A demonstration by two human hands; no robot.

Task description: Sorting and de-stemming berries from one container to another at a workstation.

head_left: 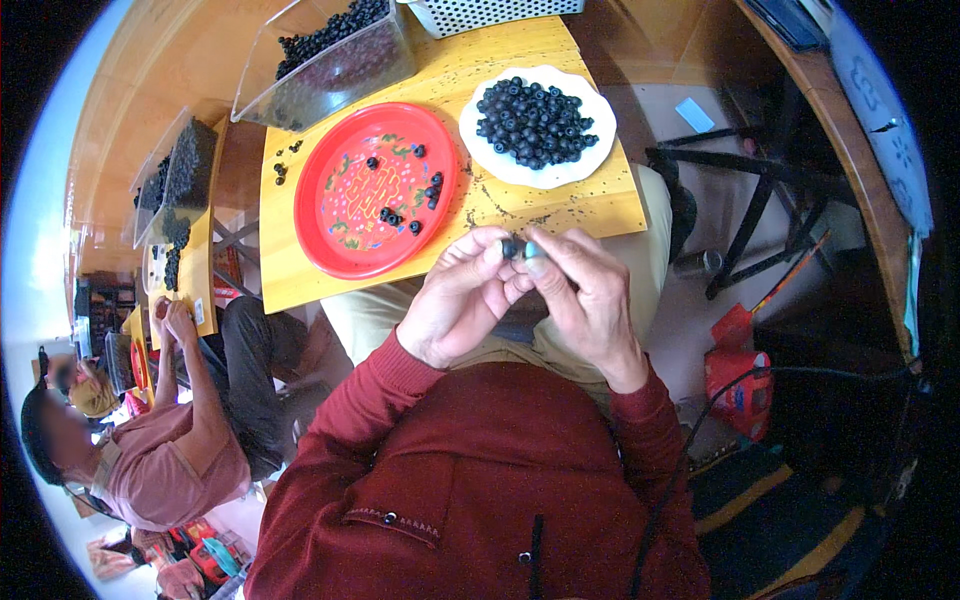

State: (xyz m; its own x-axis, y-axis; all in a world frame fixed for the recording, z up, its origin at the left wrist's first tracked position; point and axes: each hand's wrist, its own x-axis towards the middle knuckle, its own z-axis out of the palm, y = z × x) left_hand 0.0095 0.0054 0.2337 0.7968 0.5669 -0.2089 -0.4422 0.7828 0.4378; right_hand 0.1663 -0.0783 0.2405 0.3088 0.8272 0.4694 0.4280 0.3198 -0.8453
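Note:
In front of my body, just off the near edge of the yellow wooden table [285,240], both hands meet. My left hand [455,297] pinches a dark blueberry [510,248] between thumb and forefinger. Right beside it, my right hand [588,300] is closed in a pinch with a small teal thing [531,250] at its fingertips; its kind cannot be made out. Beyond the hands to the left lies a red round plate [330,205] with several loose blueberries on it. A white scalloped plate [487,167] to the right holds a heap of blueberries.
A clear plastic bin [262,112] of blueberries stands at the far left, beside a white perforated basket [450,20]. Dark bits are scattered over the table. Another person [175,465] sits at the left by a second table. Black metal legs [745,230] stand at the right.

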